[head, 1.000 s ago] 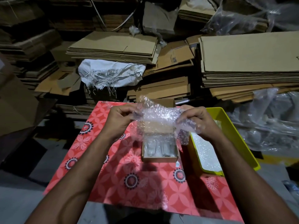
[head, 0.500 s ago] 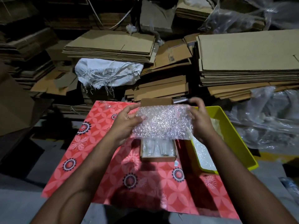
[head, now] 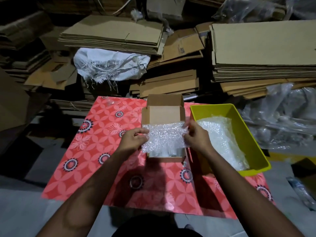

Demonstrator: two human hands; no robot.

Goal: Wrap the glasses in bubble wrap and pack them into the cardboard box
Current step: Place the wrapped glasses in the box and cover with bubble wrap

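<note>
A small open cardboard box stands on the red patterned mat, its lid flap raised at the back. A sheet of bubble wrap is stretched flat over the box's opening. My left hand pinches its left edge and my right hand pinches its right edge. Under the sheet's near edge, wrapped glasses show inside the box along its front wall; most of the box's contents are hidden by the sheet.
A yellow plastic bin holding more bubble wrap sits right beside the box. The red mat lies on a grey floor. Stacks of flattened cardboard, a white sack and clear plastic bags crowd the back and right.
The crumpled bubble wrap was spread out flat between both hands, then lowered from above the box down onto its opening. The box's raised lid is now uncovered.
</note>
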